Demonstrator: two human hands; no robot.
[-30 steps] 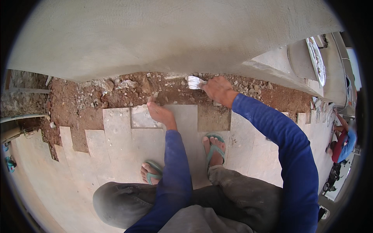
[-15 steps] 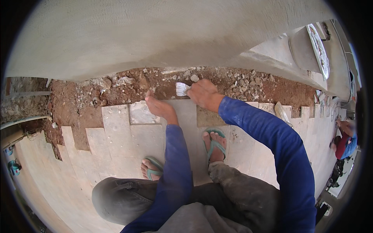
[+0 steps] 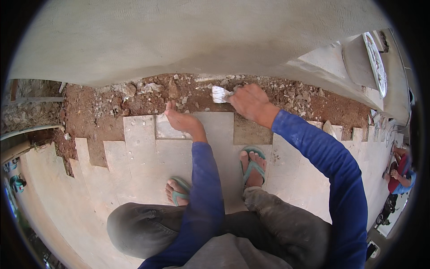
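Note:
My right hand (image 3: 251, 102) is closed round a small scraper with a flat, whitish blade (image 3: 220, 94). Its blade points left over the strip of dirt and rubble, near the far edge of the tiles. Whether the blade touches the dirt, I cannot tell. To its left, my left hand (image 3: 184, 123) is held with fingers stretched out and a little cupped, holding nothing. That hand hovers beside a pale, rough patch (image 3: 165, 131) in the tile edge. Between my hands lies a long grey tile (image 3: 216, 127), and a bare square gap (image 3: 251, 131) sits below my right forearm.
A plastered wall (image 3: 192, 40) rises beyond the dirt strip (image 3: 107, 105), which holds loose stones (image 3: 174, 89). The tile edge is stepped, with a loose shard (image 3: 329, 129) at the right. Another person (image 3: 401, 175) crouches at the far right. My sandalled feet (image 3: 253, 168) rest on the tiles.
My right hand has moved right and slightly away from me with the scraper, widening the distance to my left hand. The left hand stays almost in place. The view has shifted slightly.

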